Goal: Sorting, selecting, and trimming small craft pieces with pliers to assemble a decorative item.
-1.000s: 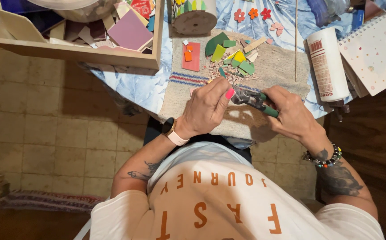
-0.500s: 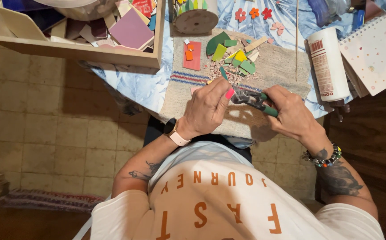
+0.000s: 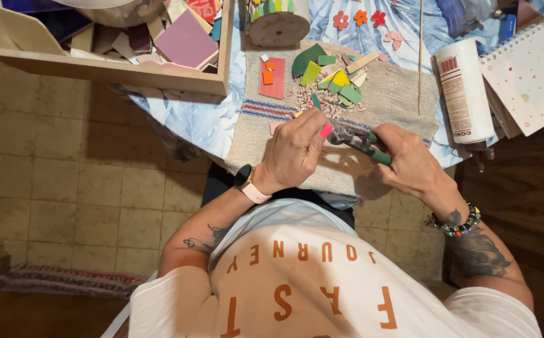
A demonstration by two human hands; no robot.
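My right hand (image 3: pixel 412 168) is closed around the green handles of a pair of tile nippers (image 3: pixel 360 141) above a woven beige mat (image 3: pixel 397 100). My left hand (image 3: pixel 297 153), with a watch on its wrist, sits at the nippers' metal jaws. Its fingers pinch something small there that I cannot make out. Just beyond the hands lies a heap of green and yellow tile pieces (image 3: pixel 329 82) with small chips around it. A red tile (image 3: pixel 274 80) with small orange bits on it lies to the left of the heap.
A wooden tray (image 3: pixel 103 67) full of coloured tiles sits at the back left. At the right are a white glue bottle (image 3: pixel 466 94), a spiral notebook (image 3: pixel 531 69) and a thin stick (image 3: pixel 420 56). A round wooden piece (image 3: pixel 278 26) and small flower shapes (image 3: pixel 359 17) lie behind the mat.
Both hands stay at the nippers over the mat, with hardly any shift in position.
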